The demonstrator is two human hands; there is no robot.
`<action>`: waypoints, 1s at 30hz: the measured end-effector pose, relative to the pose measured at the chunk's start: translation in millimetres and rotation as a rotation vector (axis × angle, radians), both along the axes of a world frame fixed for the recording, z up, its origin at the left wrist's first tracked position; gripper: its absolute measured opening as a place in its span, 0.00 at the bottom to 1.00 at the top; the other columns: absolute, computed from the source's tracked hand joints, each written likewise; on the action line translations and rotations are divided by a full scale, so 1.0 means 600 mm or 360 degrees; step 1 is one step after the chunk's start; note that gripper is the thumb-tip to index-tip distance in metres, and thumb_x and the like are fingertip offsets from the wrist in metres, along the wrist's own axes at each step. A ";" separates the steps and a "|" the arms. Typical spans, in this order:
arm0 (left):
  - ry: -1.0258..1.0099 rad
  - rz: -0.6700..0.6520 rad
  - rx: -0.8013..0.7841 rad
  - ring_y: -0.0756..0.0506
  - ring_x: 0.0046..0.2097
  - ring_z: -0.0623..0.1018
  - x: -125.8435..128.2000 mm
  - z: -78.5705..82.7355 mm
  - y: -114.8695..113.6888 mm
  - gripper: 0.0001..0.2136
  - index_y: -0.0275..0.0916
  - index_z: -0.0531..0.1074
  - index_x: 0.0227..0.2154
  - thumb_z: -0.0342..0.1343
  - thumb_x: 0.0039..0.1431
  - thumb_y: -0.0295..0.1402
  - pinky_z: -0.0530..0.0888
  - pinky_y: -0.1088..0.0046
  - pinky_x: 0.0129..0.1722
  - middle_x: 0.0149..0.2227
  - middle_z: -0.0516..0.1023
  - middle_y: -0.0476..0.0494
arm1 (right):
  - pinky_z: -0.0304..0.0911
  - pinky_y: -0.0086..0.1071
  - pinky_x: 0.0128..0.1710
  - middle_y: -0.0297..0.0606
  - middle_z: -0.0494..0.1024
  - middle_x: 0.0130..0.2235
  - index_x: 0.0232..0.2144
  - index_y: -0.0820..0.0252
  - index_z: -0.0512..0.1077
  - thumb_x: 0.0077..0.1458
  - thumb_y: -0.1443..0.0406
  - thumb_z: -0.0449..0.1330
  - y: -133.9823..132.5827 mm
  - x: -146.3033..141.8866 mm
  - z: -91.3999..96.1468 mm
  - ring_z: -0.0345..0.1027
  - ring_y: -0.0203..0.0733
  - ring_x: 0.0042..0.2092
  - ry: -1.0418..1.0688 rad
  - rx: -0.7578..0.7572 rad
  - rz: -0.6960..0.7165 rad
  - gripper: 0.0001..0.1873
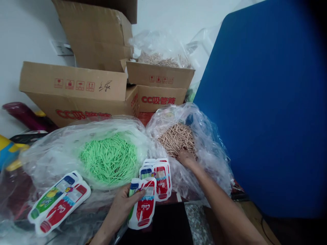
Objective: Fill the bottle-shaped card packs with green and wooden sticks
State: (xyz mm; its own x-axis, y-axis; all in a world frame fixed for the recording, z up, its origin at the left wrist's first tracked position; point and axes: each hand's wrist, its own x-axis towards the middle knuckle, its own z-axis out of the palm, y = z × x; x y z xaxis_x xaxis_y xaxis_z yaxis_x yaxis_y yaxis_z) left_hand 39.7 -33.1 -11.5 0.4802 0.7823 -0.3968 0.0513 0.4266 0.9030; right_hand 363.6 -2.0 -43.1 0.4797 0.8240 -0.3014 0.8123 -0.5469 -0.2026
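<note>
My left hand grips a bottle-shaped plastic pouch with a red Cola print, thumb across its front. Just behind it lies a stack of similar pouches. My right hand reaches into a heap of thin brown candy sticks in an open clear plastic bag; its fingertips are buried among the sticks. Left of that bag, a second clear bag spreads open around thin green sticks. More printed pouches lie at the lower left, showing a green and a red bottle side by side.
Behind the bags stand a large open carton and a smaller carton topped by another bag of brown sticks. A blue panel rises on the right. A dark red cylindrical object leans at the far left.
</note>
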 end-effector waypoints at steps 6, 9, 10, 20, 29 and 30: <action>0.0002 0.0003 -0.0003 0.44 0.30 0.79 -0.013 -0.002 0.003 0.14 0.34 0.75 0.33 0.66 0.47 0.40 0.75 0.71 0.31 0.29 0.82 0.43 | 0.61 0.36 0.41 0.50 0.79 0.41 0.39 0.62 0.71 0.55 0.61 0.54 -0.018 0.047 -0.028 0.71 0.49 0.43 0.0351 0.0342 0.0013 0.13; 0.0008 0.0015 0.0002 0.44 0.29 0.79 -0.013 -0.002 0.004 0.15 0.34 0.75 0.32 0.66 0.47 0.40 0.75 0.71 0.31 0.29 0.82 0.43 | 0.61 0.34 0.37 0.42 0.78 0.33 0.33 0.59 0.70 0.55 0.59 0.52 -0.027 0.066 -0.035 0.70 0.44 0.37 0.0580 0.0610 -0.0040 0.11; 0.0009 0.0018 -0.0006 0.44 0.29 0.79 -0.012 -0.002 0.004 0.15 0.34 0.75 0.32 0.66 0.46 0.40 0.75 0.71 0.31 0.29 0.82 0.43 | 0.62 0.34 0.35 0.40 0.77 0.31 0.31 0.58 0.69 0.54 0.58 0.52 -0.028 0.068 -0.036 0.69 0.43 0.34 0.0666 0.0706 -0.0065 0.11; 0.0033 0.0059 -0.0005 0.45 0.28 0.78 -0.011 -0.002 0.001 0.15 0.34 0.75 0.31 0.67 0.45 0.39 0.75 0.72 0.30 0.28 0.82 0.44 | 0.62 0.34 0.29 0.33 0.74 0.28 0.32 0.54 0.66 0.47 0.49 0.58 -0.019 0.022 -0.064 0.67 0.40 0.28 0.1391 0.1469 -0.0367 0.17; 0.0019 0.0056 -0.0027 0.46 0.28 0.78 -0.012 -0.006 0.000 0.14 0.34 0.75 0.32 0.66 0.46 0.39 0.75 0.72 0.30 0.28 0.82 0.44 | 0.61 0.34 0.36 0.31 0.74 0.27 0.30 0.56 0.71 0.45 0.53 0.63 -0.027 0.011 -0.091 0.66 0.40 0.31 0.1519 0.1577 -0.0357 0.14; 0.0010 0.0055 -0.0030 0.45 0.28 0.78 -0.011 -0.006 -0.001 0.14 0.34 0.75 0.32 0.66 0.46 0.39 0.75 0.72 0.30 0.29 0.82 0.44 | 0.61 0.34 0.36 0.31 0.74 0.27 0.30 0.56 0.71 0.45 0.53 0.63 -0.027 0.011 -0.091 0.66 0.40 0.31 0.1516 0.1591 -0.0352 0.15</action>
